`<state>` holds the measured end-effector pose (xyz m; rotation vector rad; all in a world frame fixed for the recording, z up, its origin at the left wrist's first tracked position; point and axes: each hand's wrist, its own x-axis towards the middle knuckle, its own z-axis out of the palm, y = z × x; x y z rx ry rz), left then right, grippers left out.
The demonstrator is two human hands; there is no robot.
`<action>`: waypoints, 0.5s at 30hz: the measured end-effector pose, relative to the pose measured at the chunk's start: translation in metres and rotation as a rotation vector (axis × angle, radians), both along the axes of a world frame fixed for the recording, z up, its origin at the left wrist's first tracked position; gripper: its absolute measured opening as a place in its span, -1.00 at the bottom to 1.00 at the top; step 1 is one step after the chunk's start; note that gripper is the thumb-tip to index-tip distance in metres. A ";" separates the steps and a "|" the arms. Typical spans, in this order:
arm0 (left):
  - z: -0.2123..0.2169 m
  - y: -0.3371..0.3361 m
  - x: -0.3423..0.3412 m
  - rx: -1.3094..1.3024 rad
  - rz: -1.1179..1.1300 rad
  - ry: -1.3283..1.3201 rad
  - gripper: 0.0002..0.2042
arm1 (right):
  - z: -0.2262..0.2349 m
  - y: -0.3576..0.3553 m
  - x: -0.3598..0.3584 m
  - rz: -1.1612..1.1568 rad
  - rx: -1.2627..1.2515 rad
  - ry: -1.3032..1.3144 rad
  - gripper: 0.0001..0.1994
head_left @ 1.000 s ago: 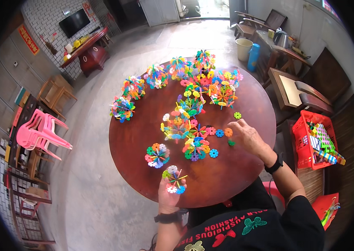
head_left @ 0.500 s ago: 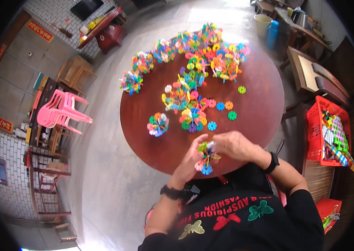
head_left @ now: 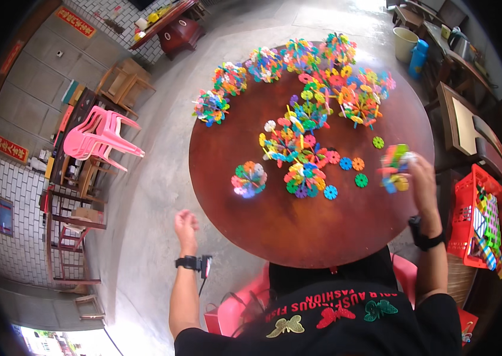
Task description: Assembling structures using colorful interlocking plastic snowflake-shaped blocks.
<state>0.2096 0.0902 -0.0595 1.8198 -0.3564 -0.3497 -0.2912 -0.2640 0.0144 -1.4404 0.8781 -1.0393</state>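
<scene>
My right hand point(head_left: 424, 185) is closed on a cluster of interlocking plastic discs point(head_left: 394, 169), in red, green, yellow, blue and white. It holds this above the right side of the round table, slightly blurred. Out past the table's left edge, my left hand point(head_left: 186, 230) hangs over the floor with its fingers curled in and nothing showing in them. Several flower-shaped loose discs point(head_left: 346, 164) lie on the table. A small ball of discs point(head_left: 249, 179) sits left of them, beside a joined group of disc clusters point(head_left: 305, 178).
More disc balls point(head_left: 265, 64) line the far edge of the round brown table point(head_left: 233, 222). A red basket point(head_left: 460, 222) of plastic pieces stands at the right. Pink plastic chairs point(head_left: 93, 133) are at the left; a pink seat point(head_left: 236, 311) is under me.
My hands were together at the table's near edge around the disc cluster. The right has carried it rightward; the left has let go and swung left off the table. The view has shifted.
</scene>
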 end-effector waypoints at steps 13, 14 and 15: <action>-0.159 -0.052 0.014 0.443 -0.712 -0.552 -0.65 | -0.131 -0.046 -0.112 -0.301 0.293 -0.492 -0.63; -0.160 -0.053 0.015 0.439 -0.711 -0.546 -0.64 | -0.135 -0.049 -0.113 -0.375 0.277 -0.439 -0.63; -0.161 -0.056 0.016 0.435 -0.714 -0.543 -0.64 | -0.138 -0.052 -0.115 -0.449 0.260 -0.387 -0.63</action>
